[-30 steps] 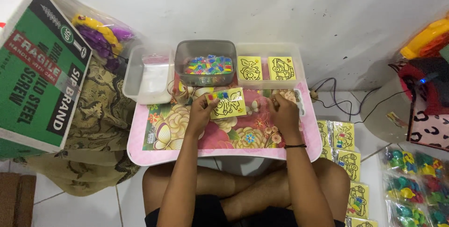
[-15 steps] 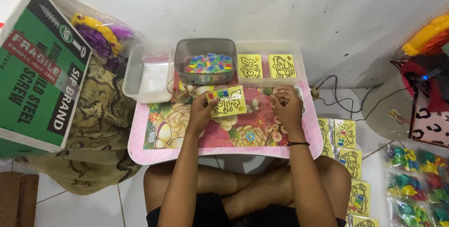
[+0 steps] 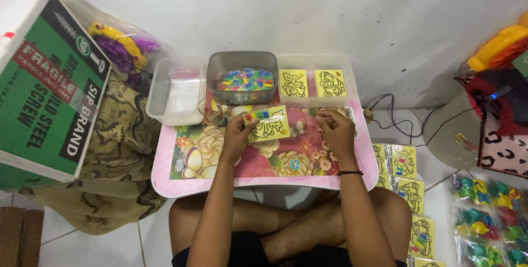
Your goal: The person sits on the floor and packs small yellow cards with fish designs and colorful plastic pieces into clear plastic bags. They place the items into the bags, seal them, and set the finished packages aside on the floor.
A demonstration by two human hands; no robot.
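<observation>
Seen from the head camera, the left hand (image 3: 237,136) pinched a yellow picture card (image 3: 268,124) by its left edge at the centre of the frame, above the pink floral tabletop (image 3: 187,184). The right hand (image 3: 336,132), just right of the card, had its fingers (image 3: 324,117) curled together; what they pinched could not be told. Behind them sat a grey tub of coloured pieces (image 3: 243,77).

open tabletop (image 3: 308,162) between hands, tubs (image 3: 242,80) crowding far edge

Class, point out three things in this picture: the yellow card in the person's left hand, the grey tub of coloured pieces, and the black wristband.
yellow card (image 3: 269,125), head view, middle of its printed face.
grey tub (image 3: 242,58), head view, far rim.
black wristband (image 3: 350,173), head view, strand across the right wrist.
</observation>
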